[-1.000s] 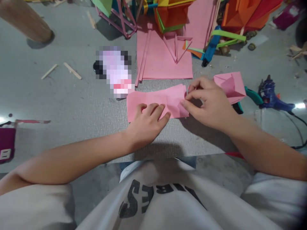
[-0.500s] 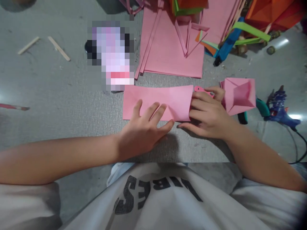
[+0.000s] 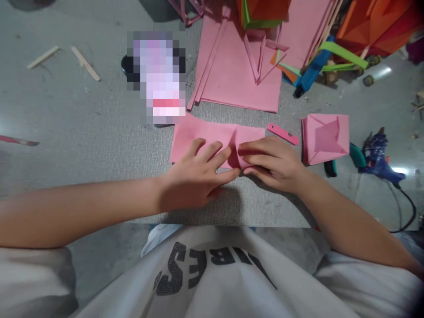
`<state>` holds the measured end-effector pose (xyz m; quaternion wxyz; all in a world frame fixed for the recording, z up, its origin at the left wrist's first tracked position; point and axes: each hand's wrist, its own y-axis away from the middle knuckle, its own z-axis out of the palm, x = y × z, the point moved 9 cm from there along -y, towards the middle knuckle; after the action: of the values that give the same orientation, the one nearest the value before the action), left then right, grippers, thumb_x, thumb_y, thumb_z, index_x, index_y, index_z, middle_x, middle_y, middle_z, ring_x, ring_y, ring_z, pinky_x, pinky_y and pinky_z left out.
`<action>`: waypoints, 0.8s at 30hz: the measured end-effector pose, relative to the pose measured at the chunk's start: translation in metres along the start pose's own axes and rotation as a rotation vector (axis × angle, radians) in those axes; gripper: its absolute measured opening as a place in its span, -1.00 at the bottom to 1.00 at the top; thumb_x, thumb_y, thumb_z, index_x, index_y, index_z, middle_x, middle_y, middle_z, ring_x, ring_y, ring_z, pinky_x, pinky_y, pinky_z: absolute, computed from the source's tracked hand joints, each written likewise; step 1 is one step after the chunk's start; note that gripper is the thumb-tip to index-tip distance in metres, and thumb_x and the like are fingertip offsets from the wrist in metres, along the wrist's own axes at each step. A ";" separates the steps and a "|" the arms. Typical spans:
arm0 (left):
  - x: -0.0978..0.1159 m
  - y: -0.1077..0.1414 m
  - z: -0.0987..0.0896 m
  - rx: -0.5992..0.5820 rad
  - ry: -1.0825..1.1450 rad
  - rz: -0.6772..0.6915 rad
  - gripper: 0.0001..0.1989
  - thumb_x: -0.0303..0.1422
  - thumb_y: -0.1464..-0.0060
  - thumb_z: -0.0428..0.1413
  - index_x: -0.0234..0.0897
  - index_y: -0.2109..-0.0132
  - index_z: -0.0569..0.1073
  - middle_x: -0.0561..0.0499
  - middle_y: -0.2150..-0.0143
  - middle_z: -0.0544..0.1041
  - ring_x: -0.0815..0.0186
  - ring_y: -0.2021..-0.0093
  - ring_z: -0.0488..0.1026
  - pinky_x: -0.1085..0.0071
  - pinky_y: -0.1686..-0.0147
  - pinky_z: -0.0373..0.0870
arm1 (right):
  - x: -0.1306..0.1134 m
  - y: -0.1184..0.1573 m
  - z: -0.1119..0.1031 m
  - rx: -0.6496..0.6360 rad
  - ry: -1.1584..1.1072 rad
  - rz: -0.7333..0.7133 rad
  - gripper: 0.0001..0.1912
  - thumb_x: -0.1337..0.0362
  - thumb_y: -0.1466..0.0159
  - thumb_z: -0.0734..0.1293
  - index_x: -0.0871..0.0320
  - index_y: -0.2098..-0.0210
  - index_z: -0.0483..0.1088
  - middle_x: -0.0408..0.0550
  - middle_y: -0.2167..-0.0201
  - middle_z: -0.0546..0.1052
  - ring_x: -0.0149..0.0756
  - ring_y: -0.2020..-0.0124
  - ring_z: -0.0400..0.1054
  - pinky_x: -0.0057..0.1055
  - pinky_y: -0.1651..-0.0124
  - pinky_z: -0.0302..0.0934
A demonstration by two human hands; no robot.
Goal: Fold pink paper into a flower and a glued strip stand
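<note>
A strip of pink paper (image 3: 205, 130) lies on the grey table, with a raised crease near its middle right. My left hand (image 3: 202, 170) rests on its left part, fingers spread and thumb pointing at the crease. Right of the crease my right hand (image 3: 274, 161) is closed on the paper, fingers together on top and thumb at the near edge. Beyond my right hand lie a pink utility knife (image 3: 283, 134) and a folded pink paper box (image 3: 327, 139).
Pink sheets (image 3: 238, 92) with thin strips lie at the back. A pixelated phone-like object (image 3: 159, 75) is left of them. Two wooden sticks (image 3: 85, 64) and a paintbrush (image 3: 20, 140) lie left. A blue glue gun (image 3: 380, 154) with a cord and teal-handled pliers (image 3: 357, 154) are right.
My right hand has moved left from the paper's right end onto its surface, and the crease now stands up between my hands. The pink knife is uncovered. My left hand stays on the paper.
</note>
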<state>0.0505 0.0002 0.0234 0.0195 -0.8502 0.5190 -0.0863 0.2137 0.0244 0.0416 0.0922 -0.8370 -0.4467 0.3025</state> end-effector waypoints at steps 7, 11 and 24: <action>-0.007 -0.003 0.006 -0.009 0.019 0.023 -0.34 0.07 -0.48 0.23 -0.03 -0.55 0.42 -0.42 -0.45 0.51 -0.30 -0.42 0.37 -0.30 -0.29 0.38 | 0.005 -0.001 0.005 -0.006 -0.027 0.004 -0.81 0.12 -0.57 0.50 0.00 -0.12 0.62 0.12 -0.25 0.76 0.03 -0.17 0.72 -0.04 -0.10 0.56; -0.008 -0.005 0.008 -0.022 0.060 0.017 -0.32 0.07 -0.47 0.24 -0.04 -0.58 0.43 -0.42 -0.42 0.55 -0.30 -0.42 0.35 -0.35 -0.35 0.31 | 0.009 -0.004 0.009 -0.014 -0.043 0.019 -0.81 0.12 -0.57 0.50 -0.01 -0.12 0.62 0.10 -0.22 0.78 0.02 -0.12 0.72 -0.01 -0.13 0.55; -0.042 -0.005 -0.013 0.202 0.363 -0.338 -0.69 -0.33 -0.47 0.12 -0.26 -0.26 0.54 -0.25 -0.25 0.56 0.02 -0.20 0.58 0.06 -0.17 0.59 | 0.015 -0.012 0.016 -0.027 -0.086 0.133 -0.86 0.14 -0.58 0.42 0.00 0.02 0.63 0.06 -0.10 0.80 -0.01 -0.05 0.66 0.05 -0.15 0.49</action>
<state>0.0345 0.0404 0.0316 -0.0040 -0.8891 0.3533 -0.2909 0.2019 0.0414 0.0273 0.0414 -0.8521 -0.3978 0.3375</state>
